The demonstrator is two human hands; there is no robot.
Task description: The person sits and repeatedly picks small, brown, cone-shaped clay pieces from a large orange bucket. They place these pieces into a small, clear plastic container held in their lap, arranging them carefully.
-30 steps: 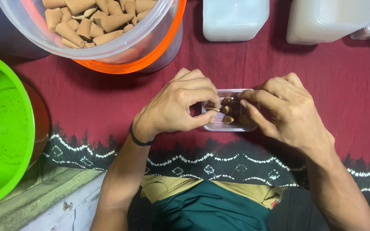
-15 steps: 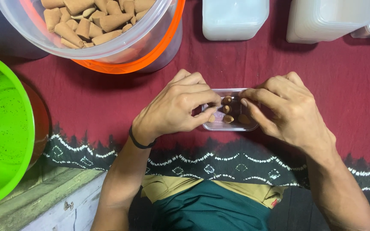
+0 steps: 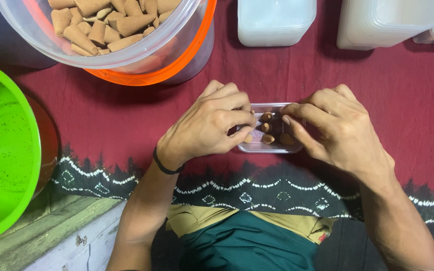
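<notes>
A: Tray (image 3: 271,147) status?
B: On red cloth (image 3: 126,115), centre, brown cones (image 3: 267,138) inside. Same spot as 1 s ago.
A: Hands?
B: L hand (image 3: 207,125) fingers pinched together on a cone at tray's edge; R hand (image 3: 337,128) fingertips together over the cones, grip unclear. Barely moved, so arranging appears ongoing. Bucket (image 3: 167,65) of cones behind.

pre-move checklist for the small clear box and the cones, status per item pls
1. Small clear box flat on the red cloth: ok.
2. Left hand at the box's left edge, fingers over it: ok.
3. Right hand over the box's right side: ok.
4. Brown cones inside the box, none spilled on the cloth beside it: ok.
5. Box full: cannot tell, hands cover part of it.
6. Supply of cones in the clear bucket at upper left: ok, plenty visible.
</notes>
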